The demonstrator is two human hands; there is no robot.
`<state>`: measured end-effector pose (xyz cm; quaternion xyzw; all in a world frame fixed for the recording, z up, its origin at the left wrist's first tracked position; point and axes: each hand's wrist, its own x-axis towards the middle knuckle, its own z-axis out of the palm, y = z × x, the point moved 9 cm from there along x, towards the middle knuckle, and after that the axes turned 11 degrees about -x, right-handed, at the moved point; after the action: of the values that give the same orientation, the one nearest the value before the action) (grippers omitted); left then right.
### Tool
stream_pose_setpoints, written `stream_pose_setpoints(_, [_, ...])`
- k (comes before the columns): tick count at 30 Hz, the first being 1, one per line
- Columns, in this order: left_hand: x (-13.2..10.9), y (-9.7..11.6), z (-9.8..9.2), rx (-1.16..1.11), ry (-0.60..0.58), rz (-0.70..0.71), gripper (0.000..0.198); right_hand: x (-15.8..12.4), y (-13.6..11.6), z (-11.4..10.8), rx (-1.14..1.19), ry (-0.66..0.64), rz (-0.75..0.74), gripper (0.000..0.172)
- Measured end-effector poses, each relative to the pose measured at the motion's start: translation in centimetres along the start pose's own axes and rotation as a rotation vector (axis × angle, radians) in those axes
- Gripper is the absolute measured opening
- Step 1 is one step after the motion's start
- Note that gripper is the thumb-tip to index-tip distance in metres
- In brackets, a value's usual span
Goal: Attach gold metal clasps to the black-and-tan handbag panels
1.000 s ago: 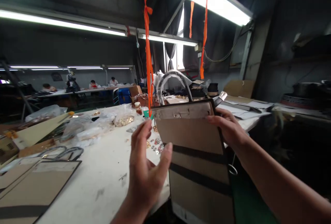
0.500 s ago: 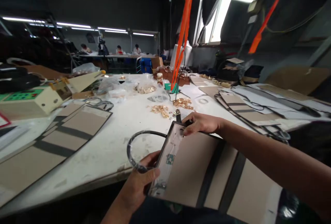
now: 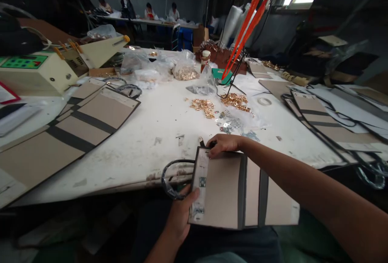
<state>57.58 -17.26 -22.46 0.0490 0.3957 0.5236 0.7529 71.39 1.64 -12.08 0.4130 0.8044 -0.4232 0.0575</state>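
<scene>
Bag panel [image 3: 224, 190], tan with two dark stripes, was held upright at face height a second ago. It now lies almost flat over the person's lap, its far corner against the near edge of the table [image 3: 157, 133]. The left hand [image 3: 182, 214], which hung open and clear of the panel then, has closed on its left edge: the thumb presses the pale strip and the fingers are hidden underneath. The panel's black handle loop [image 3: 166, 176] sticks out leftward over the table's lip. The right hand [image 3: 222, 143] has kept its place at the panel's far corner, fingers curled down over the edge. Whether they also nip the small dark tab [image 3: 201, 141] there I cannot tell. So the panel is steadied at two points, pale strip facing up, with the work brought down to table level.

Far to the left of the panel is a cream machine [image 3: 39, 73], and nearer lies a stack of flat panels [image 3: 75, 125]. Beyond the panel are plastic bags [image 3: 148, 66] and two heaps of gold fittings [image 3: 203, 107]. Orange ribbons [image 3: 245, 24] hang above them. To the right lie more striped panels [image 3: 315, 121]. Nothing lies between the hands and the panel. People [image 3: 148, 11] work at a distant table.
</scene>
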Motion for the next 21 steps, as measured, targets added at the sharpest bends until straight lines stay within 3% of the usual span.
stream_pose_setpoints(4, [0.0,-1.0,0.0,-0.032,0.053,-0.034,0.047,0.7,1.4,-0.2,-0.086,-0.004,0.03,0.054])
stream_pose_setpoints(6, [0.0,-1.3,0.2,-0.036,0.058,-0.042,0.045,0.5,1.4,-0.6,-0.112,0.057,0.031,0.054])
stream_pose_setpoints(9, [0.1,-1.5,0.5,-0.039,0.085,-0.038,0.047,-1.9,0.1,-3.2,-0.1,0.419,0.036,0.045])
stream_pose_setpoints(12, [0.3,-1.6,0.7,-0.034,0.132,-0.041,0.052,-6.8,-2.1,-4.9,0.132,0.834,-0.016,0.047])
stream_pose_setpoints(16, [0.3,-1.2,1.0,-0.009,0.204,-0.022,0.054,-9.9,-3.4,-2.3,0.666,1.044,-0.154,0.052])
stream_pose_setpoints(21, [0.2,-0.9,1.7,0.009,0.222,-0.024,0.055,-7.5,-1.7,2.5,1.057,1.136,-0.192,0.052])
